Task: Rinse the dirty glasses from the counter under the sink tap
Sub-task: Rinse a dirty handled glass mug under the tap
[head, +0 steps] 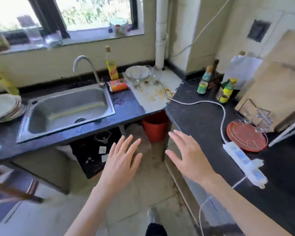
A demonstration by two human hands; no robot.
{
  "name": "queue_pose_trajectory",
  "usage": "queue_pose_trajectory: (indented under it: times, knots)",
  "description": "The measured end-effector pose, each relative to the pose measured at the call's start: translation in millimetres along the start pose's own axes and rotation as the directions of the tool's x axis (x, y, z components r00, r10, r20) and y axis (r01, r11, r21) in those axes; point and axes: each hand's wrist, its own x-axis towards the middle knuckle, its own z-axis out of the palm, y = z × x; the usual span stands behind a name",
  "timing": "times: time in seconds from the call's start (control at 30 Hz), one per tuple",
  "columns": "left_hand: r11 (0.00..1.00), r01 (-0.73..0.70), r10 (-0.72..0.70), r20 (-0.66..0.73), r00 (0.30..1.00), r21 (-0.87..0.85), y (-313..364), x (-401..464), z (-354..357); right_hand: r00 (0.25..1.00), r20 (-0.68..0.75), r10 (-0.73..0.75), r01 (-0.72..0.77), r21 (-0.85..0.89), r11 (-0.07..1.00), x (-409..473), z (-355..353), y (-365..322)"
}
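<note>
Several clear dirty glasses (147, 77) stand clustered at the back of the counter corner, on a stained white patch beside a glass bowl (137, 71). The steel sink (70, 106) lies to their left with its curved tap (85, 65) at the rear rim; no water runs. My left hand (122, 159) and my right hand (187, 154) hover with fingers spread in front of the counter, above the floor, holding nothing. Both are well short of the glasses.
A yellow bottle (111, 67) and an orange packet (118, 85) sit between sink and glasses. Stacked plates (4, 108) lie left of the sink. A white cable runs to a power strip (243, 162) on the right counter, near a red plate (247, 136) and condiment bottles (216, 82). An orange bucket (156, 126) stands below.
</note>
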Motion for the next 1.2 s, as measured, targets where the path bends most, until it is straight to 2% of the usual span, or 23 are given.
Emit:
queue_pose_trajectory:
  times: [0.23, 0.53, 0.8, 1.03, 1.2]
  knots:
    - [0.994, 0.111, -0.111, -0.039, 0.993, -0.009, -54.6, 100.5, -2.0, 0.998, 0.014, -0.056, 0.055, 0.034, 0.998, 138.6, 12.6, 11.7]
    - [0.979, 0.202, -0.201, 0.049, 0.978, -0.019, -116.3, 196.4, 13.1, 0.988, 0.137, -0.064, 0.064, 0.002, 0.998, 268.1, 51.1, 26.1]
    - [0.984, 0.173, -0.165, 0.147, 0.975, -0.047, -202.1, 306.0, 35.7, 0.971, 0.220, 0.097, -0.098, -0.009, 0.995, 397.7, 107.4, 32.4]
    - [0.979, 0.185, -0.162, 0.221, 0.962, -0.088, -248.0, 365.8, 45.3, 0.874, 0.370, 0.314, -0.348, 0.028, 0.937, 490.4, 151.2, 55.3]
    - [0.949, 0.292, -0.253, 0.265, 0.930, -0.119, -265.1, 378.0, 53.3, 0.822, 0.418, 0.386, -0.449, 0.060, 0.891, 556.8, 169.4, 70.6]
